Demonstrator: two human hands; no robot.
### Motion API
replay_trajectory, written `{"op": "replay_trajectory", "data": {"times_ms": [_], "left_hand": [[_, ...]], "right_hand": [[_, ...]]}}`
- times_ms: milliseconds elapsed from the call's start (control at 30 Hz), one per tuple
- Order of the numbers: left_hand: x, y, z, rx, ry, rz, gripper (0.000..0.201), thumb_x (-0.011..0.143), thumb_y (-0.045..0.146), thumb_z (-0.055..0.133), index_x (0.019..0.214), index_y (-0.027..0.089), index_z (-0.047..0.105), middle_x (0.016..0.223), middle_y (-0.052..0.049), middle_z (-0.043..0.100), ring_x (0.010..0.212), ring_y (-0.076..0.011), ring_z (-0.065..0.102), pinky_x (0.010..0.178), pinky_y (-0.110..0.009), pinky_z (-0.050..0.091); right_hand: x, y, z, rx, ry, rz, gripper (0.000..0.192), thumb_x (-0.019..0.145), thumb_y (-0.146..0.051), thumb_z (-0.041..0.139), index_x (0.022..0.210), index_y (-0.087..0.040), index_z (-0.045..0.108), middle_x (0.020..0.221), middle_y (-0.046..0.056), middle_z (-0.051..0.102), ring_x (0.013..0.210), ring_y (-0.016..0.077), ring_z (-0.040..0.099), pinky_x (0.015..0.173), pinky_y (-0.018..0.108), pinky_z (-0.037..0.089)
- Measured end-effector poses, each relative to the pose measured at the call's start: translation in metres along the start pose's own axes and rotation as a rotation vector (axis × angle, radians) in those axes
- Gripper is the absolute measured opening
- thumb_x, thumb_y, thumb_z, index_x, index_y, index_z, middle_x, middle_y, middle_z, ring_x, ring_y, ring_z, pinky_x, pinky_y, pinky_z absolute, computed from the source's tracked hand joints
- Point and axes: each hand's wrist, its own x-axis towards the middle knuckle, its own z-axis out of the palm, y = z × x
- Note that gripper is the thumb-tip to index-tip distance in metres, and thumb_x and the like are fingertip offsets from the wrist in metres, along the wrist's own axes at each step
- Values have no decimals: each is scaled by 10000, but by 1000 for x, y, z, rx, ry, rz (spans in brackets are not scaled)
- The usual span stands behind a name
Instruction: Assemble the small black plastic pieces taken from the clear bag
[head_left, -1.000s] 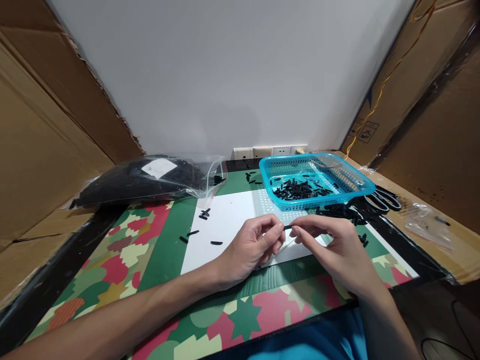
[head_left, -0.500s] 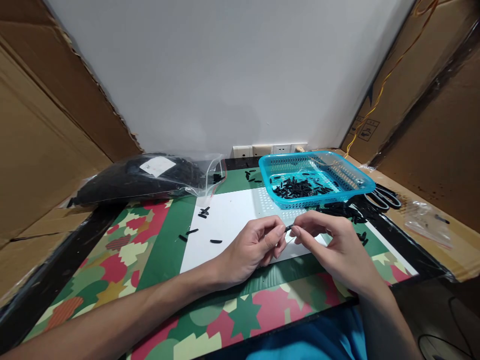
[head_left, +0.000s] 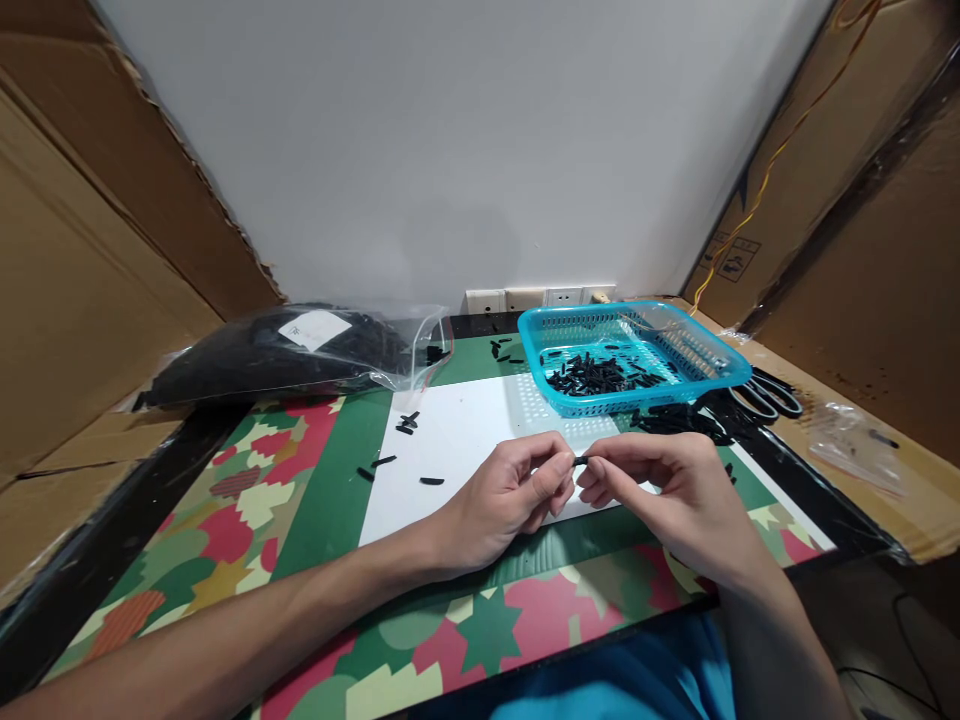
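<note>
- Head view: I see my left hand [head_left: 510,495] and right hand [head_left: 667,490] meeting above the white sheet [head_left: 450,450], fingertips almost touching each other.
- A small black piece [head_left: 580,461] sits right between the two sets of fingertips; the left thumb and forefinger are pressed together on its left end, and the right thumb and forefinger pinch its right end.
- The remaining fingers of both hands are curled loosely under, not spread.
- Just beyond the right fingertips stands the blue basket [head_left: 731,372], with a heap of like black pieces in it; more of them lie on the mat beside its near edge.
- Off to the left of the left fingers, a few loose black pieces [head_left: 409,423] lie scattered on the white sheet, well apart from the hands.
- Farther left and beyond lies a clear bag [head_left: 292,350] full of black stock; scissors [head_left: 769,395] lie to the right, past the basket.
- Against the picture half a second ago: the hands have dropped slightly toward me, the right fingers have closed in nearer the left, and the piece shows shorter between them. Basket, bag and loose pieces lie as they did.
</note>
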Motion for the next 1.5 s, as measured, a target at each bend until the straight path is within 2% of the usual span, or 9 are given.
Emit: {"op": "replay_trajectory", "data": {"times_ms": [300, 400, 667, 900, 1500], "left_hand": [[-1, -1, 0, -38, -25, -38, 403, 1059, 540, 529, 860, 190, 517, 749, 35, 528, 541, -54, 411, 478, -183, 288], [0, 0, 0, -68, -17, -38, 421, 1062, 552, 515, 840, 196, 479, 730, 42, 515, 516, -47, 387, 461, -189, 256], [1, -1, 0, -105, 3, -37, 412, 1059, 547, 531, 852, 193, 486, 731, 41, 520, 513, -43, 386, 456, -185, 249], [-1, 0, 0, -89, 23, -34, 413, 1045, 543, 574, 855, 180, 523, 713, 44, 512, 549, -41, 414, 484, -156, 314], [-1, -1, 1, -86, 26, -26, 403, 1026, 538, 609, 859, 175, 561, 678, 49, 510, 527, -49, 381, 480, -178, 290]], "right_hand": [[-2, 0, 1, 94, -40, 20, 283, 1052, -362, 636, 924, -171, 802, 821, 68, 806, 770, 231, 815, 771, 321, 696], [-2, 0, 1, 114, -18, -7, 271, 1051, -332, 641, 890, -175, 792, 866, 65, 823, 773, 218, 825, 776, 304, 704], [-1, 1, 4, 161, 52, -6, 173, 1025, -291, 685, 1017, -176, 813, 904, 75, 845, 807, 227, 837, 776, 310, 711], [-1, 0, 2, 108, 15, -21, 138, 1010, -263, 713, 1035, -202, 834, 907, 55, 850, 805, 199, 832, 752, 248, 682], [-2, 2, 0, 93, -14, -7, 169, 1030, -292, 692, 999, -205, 834, 867, 33, 832, 799, 200, 829, 754, 247, 679]]}}
